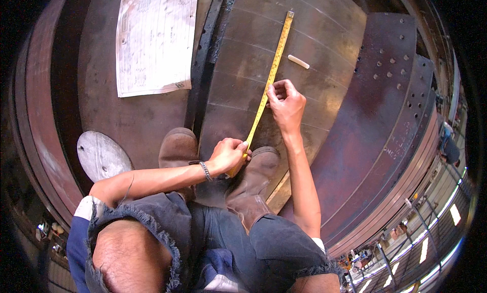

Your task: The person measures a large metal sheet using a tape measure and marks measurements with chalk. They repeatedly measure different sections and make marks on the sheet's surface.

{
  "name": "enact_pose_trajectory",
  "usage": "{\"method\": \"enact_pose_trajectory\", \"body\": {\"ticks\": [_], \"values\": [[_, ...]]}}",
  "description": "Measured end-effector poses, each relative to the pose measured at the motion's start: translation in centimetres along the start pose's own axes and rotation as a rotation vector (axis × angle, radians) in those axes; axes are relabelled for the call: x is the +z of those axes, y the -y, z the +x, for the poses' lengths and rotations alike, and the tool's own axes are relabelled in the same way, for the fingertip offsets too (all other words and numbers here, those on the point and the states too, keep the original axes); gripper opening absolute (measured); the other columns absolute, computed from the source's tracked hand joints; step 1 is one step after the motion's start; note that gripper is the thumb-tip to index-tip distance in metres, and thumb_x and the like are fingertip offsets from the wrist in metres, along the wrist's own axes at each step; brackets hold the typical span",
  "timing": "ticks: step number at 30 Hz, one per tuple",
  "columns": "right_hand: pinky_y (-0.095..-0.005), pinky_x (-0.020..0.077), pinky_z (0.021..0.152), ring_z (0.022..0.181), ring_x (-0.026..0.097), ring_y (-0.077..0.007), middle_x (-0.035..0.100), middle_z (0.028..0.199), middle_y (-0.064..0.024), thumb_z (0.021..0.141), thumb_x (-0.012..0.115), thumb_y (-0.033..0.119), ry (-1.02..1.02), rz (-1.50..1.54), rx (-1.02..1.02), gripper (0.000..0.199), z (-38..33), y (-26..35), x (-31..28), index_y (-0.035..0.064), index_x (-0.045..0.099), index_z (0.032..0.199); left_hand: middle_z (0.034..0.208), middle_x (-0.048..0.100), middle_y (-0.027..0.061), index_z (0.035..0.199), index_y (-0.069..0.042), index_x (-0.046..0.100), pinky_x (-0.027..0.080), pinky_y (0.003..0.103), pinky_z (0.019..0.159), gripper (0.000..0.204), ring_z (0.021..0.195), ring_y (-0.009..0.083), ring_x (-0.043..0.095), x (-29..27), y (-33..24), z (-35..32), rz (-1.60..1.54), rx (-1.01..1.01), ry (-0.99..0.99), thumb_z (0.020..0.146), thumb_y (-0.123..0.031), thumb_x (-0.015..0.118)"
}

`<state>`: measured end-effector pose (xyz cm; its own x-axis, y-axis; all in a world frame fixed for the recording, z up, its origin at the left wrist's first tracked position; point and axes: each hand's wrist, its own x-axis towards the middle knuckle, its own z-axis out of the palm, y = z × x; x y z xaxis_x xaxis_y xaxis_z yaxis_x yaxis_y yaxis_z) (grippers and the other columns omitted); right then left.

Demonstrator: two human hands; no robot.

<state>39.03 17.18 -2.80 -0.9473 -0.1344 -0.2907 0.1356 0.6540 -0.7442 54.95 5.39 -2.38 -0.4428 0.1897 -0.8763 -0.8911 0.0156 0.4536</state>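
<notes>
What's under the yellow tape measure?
The tape measure lies stretched over a dark steel plate crossed by faint chalk lines. The left hand covers its near end, the right hand pins it mid-length; the plate beneath them is hidden.

One yellow tape measure (269,82) is stretched between two hands: the left hand (228,155) and the right hand (285,102). One white chalk stick (298,61) lies just beyond the right hand. Two brown boots (177,148) stand below the left hand. One paper sheet (154,39) and one round metal disc (101,156) lie to the left of both hands.
</notes>
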Motion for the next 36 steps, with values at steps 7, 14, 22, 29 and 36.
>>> {"method": "enact_pose_trajectory", "body": {"ticks": [7,14,22,29,36], "values": [[-0.0302,0.0506,0.057,0.059,0.065,-0.0172,0.066,0.069,-0.0125,0.081,0.069,0.014,-0.018,-0.014,-0.031,0.017,0.5,-0.5,0.1,-0.0002,0.062,0.081,0.077,0.071,0.0077,0.09,0.0,0.07,0.052,0.031,0.072,0.035,0.075,0.0148,0.068,-0.1,-0.4,0.6,-0.005,0.006,0.003,0.097,-0.025,0.047],[-0.03,0.0504,0.057,0.059,0.065,-0.0167,0.066,0.069,-0.0126,0.082,0.069,0.015,-0.021,0.002,-0.029,0.017,0.6,-0.3,0.3,-0.0002,0.062,0.081,0.077,0.071,0.008,0.09,0.001,0.07,0.052,0.03,0.071,0.036,0.074,0.0146,0.068,-0.1,-0.2,0.7,-0.017,0.009,-0.01,0.098,-0.025,0.047],[-0.0259,0.0503,0.053,0.057,0.063,-0.0102,0.066,0.067,-0.0069,0.086,0.067,0.016,-0.018,0.118,0.018,0.017,0.6,0.5,-0.4,0.0005,0.063,0.081,0.083,0.068,0.0061,0.091,0.001,0.063,0.052,0.029,0.07,0.031,0.077,0.0118,0.064,-0.8,-0.6,0.5,-0.106,0.055,0.073,0.1,-0.024,0.047],[-0.0318,0.0544,0.067,0.079,0.065,-0.023,0.065,0.089,-0.0103,0.09,0.063,0.018,-0.331,-0.079,-0.24,0.016,5.2,0.8,-4.9,0.0031,0.064,0.096,0.083,0.061,0.0037,0.092,-0.001,0.058,0.049,0.026,0.066,0.03,0.075,0.0103,0.059,-7.6,-7.0,-0.7,0.062,0.393,0.036,0.101,-0.027,0.047],[-0.042,0.0507,0.08,0.095,0.055,-0.0305,0.053,0.099,-0.0118,0.079,0.069,0.01,-0.203,-0.498,-0.434,0.018,6.7,-0.8,-5.8,0.0035,0.058,0.092,0.074,0.061,0.0024,0.087,0.001,0.06,0.047,0.026,0.063,0.033,0.07,0.0088,0.056,-16.2,-18.3,-5.4,0.624,0.446,-0.297,0.099,-0.028,0.05]]}}
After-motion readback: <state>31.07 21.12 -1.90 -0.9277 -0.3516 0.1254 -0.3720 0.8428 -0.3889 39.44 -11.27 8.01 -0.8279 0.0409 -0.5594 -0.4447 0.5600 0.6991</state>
